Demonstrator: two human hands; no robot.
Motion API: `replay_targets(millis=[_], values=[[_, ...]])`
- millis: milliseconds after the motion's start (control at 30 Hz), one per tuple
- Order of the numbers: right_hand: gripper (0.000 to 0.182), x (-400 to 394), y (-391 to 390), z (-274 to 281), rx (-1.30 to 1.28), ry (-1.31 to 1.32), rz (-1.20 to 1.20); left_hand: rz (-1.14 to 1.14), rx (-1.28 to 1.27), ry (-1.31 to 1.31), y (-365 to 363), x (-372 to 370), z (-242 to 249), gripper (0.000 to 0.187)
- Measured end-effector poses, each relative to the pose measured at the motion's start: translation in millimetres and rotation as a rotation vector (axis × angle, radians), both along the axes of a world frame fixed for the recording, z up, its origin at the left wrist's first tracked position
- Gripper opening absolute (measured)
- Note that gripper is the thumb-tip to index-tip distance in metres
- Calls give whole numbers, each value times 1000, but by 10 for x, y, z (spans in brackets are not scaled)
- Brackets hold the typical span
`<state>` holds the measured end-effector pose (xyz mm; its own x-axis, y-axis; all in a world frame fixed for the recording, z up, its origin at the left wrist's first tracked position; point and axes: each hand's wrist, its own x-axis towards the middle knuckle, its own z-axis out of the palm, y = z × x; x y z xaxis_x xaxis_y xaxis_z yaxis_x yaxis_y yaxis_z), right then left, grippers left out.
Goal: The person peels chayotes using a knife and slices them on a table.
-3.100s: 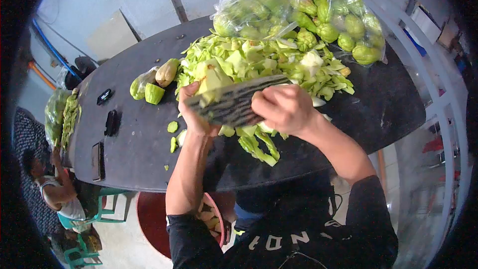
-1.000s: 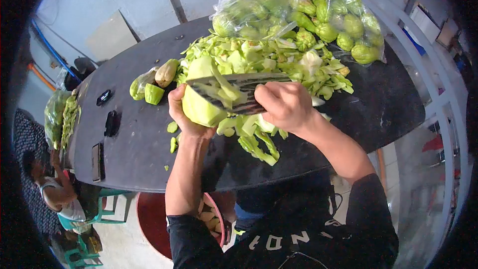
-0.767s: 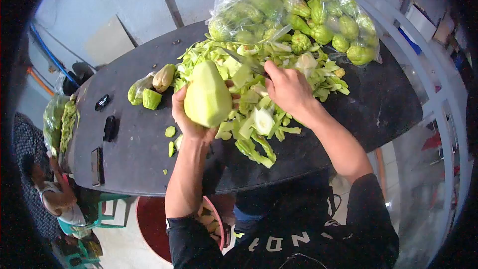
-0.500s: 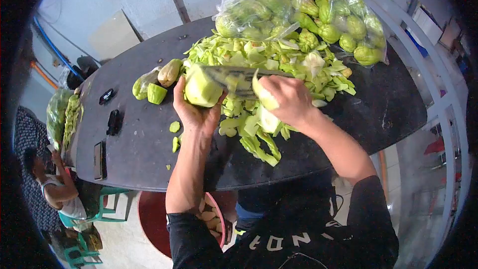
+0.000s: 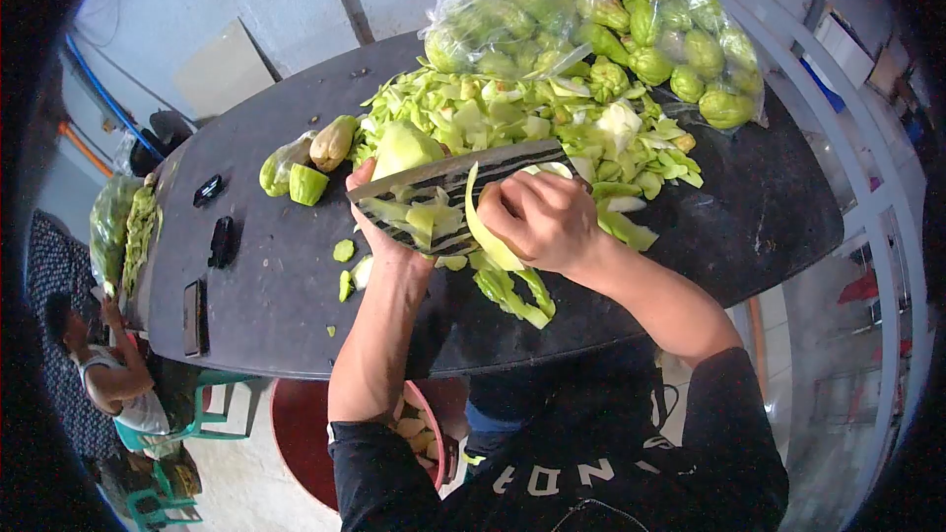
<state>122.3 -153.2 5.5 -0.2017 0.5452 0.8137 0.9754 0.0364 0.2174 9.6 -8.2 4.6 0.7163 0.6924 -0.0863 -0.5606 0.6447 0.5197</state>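
My left hand (image 5: pixel 389 236) holds a peeled pale green chayote (image 5: pixel 408 150), partly hidden behind the wide blade of a knife (image 5: pixel 458 192). Bits of wet peel stick to the blade. My right hand (image 5: pixel 542 217) is closed round the knife's handle end, which its fingers hide, and a long curved strip of peel (image 5: pixel 483 227) hangs beside those fingers. Behind and under both hands spreads a heap of green peelings (image 5: pixel 473 108). Left of the heap lie a cut green piece (image 5: pixel 307 184) and a few whole chayotes (image 5: pixel 333 142).
A clear plastic bag of chayotes (image 5: pixel 591 25) lies at the back of the dark table (image 5: pixel 286 276). Several small dark objects lie at the left. Below the near edge stands a red tub (image 5: pixel 305 443) with pale pieces. Another person (image 5: pixel 123 384) sits at far left.
The knife blade has come down and toward me, now tilted in front of the chayote. My right hand has shifted slightly left and down. A pale piece now shows beside my left wrist.
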Motion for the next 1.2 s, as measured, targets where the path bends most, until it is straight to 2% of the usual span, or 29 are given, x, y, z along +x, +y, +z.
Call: replay_targets(millis=[67, 200, 267, 333, 367, 400, 467, 533, 667, 767, 833, 867, 933, 1033, 1067, 1133, 1200], values=[[9, 11, -5, -44, -18, 7, -31, 12, 36, 37, -52, -32, 50, 59], [14, -26, 8, -83, -16, 181, 0, 109, -24, 45, 35, -8, -41, 55], [15, 26, -4, -117, -56, 186, -18, -3, 67, -61, 10, -69, -22, 51], [35, 219, 40, -212, -88, 355, -93, 85, 94, -73, -51, -71, 108, 53], [39, 303, 22, -223, -101, 352, -129, 40, 131, -127, -34, -93, 87, 54], [39, 310, 7, -188, -99, 345, -137, -5, 164, -180, 10, -99, 53, 54], [25, 284, -35, -116, -30, 345, -26, -26, 171, -187, 72, -80, -10, 55], [24, 184, -52, -50, 6, 273, 64, -40, 184, -171, 94, -97, -70, 56], [14, -13, -64, 29, 23, 183, 86, -44, 66, -21, -54, -112, 53, 56], [14, 17, -55, 16, 79, 163, 109, -45, 156, 54, -56, -124, 50, 59], [18, 135, -35, -50, -4, 191, 18, -87, 185, -9, 39, -121, -28, 60], [20, 199, -3, -48, -5, 286, -4, -133, 218, -78, 63, -110, -41, 60], [29, 298, -31, -91, -78, 324, -80, -83, 231, -56, -76, -81, 80, 61], [30, 228, -97, -55, -46, 268, 15, -167, 313, -136, 43, -87, -54, 63], [30, 170, -100, -19, -49, 276, 19, -164, 310, -128, 44, -107, -94, 63], [16, 78, -96, 45, 22, 220, 88, -235, 204, -210, -7, -134, -106, 64], [17, 210, -13, -15, -84, 354, -99, -294, 261, -194, 75, -104, -139, 68]])
